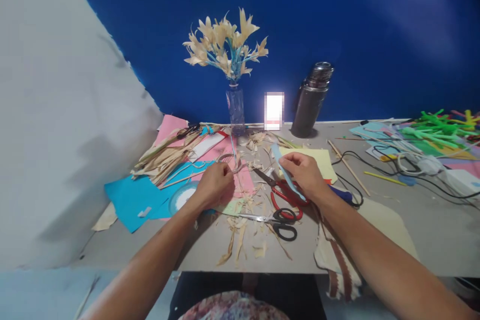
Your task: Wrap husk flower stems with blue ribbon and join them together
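Note:
My right hand (305,172) pinches a light blue paper strip (287,176) between thumb and fingers, its lower end hanging over the red scissors. My left hand (216,182) is closed, fingers curled; what it holds, if anything, I cannot make out. Just beyond it lies a thin curved band (227,156). Between and below the hands are red-handled scissors (276,199) and black-handled scissors (285,224), among scattered dry husk scraps (240,240). A round white spool (183,199) lies beside my left forearm on blue paper (135,200).
A clear bottle (235,110) holding pale husk flowers (228,42) stands at the back, with a dark thermos (313,102) to its right. Dried husks (165,157) lie left. A black cable (375,160), a wooden stick (348,167) and green pipe cleaners (431,130) occupy the right side.

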Motion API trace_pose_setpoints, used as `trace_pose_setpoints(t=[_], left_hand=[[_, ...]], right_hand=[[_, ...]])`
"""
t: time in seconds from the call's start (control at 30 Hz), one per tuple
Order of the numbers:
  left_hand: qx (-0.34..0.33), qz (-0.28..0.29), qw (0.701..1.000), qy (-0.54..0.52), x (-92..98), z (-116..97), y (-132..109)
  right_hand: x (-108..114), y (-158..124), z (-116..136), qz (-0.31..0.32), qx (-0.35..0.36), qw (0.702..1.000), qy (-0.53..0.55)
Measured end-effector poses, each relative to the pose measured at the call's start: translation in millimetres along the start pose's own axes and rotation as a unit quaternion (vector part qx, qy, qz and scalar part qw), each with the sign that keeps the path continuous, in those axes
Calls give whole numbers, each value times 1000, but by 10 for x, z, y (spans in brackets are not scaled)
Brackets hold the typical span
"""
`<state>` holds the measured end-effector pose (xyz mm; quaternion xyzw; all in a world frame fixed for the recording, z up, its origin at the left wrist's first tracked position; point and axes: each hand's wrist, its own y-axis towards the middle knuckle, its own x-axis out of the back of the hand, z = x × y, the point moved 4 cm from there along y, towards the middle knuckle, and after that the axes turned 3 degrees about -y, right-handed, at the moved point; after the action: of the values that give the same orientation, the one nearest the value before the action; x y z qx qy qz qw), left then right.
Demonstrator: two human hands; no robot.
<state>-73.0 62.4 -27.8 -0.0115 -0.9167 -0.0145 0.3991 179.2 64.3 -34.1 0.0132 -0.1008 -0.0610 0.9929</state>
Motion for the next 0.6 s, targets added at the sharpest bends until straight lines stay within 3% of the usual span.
trace_pose_setpoints(t=[0.1, 0.17, 0.23, 0.37, 0.6], left_hand=[[19, 29, 983, -183, 13, -118, -30], [32, 71, 933, -351, -15, -238, -52], [24, 87, 889, -449, -47, -365, -68], [12, 96, 853, -512, -193, -510, -94], [51, 123, 824, -551, -451, -459, -112]], right_hand=[[-85, -35, -11, 35, -6, 999, 18], [-138, -58, -17, 54, -3, 998, 19], [-168, -77, -15, 56, 5, 998, 10], [-203, -103, -1, 62, 24, 998, 22], [-265, -136, -33, 102, -8, 989, 108]])
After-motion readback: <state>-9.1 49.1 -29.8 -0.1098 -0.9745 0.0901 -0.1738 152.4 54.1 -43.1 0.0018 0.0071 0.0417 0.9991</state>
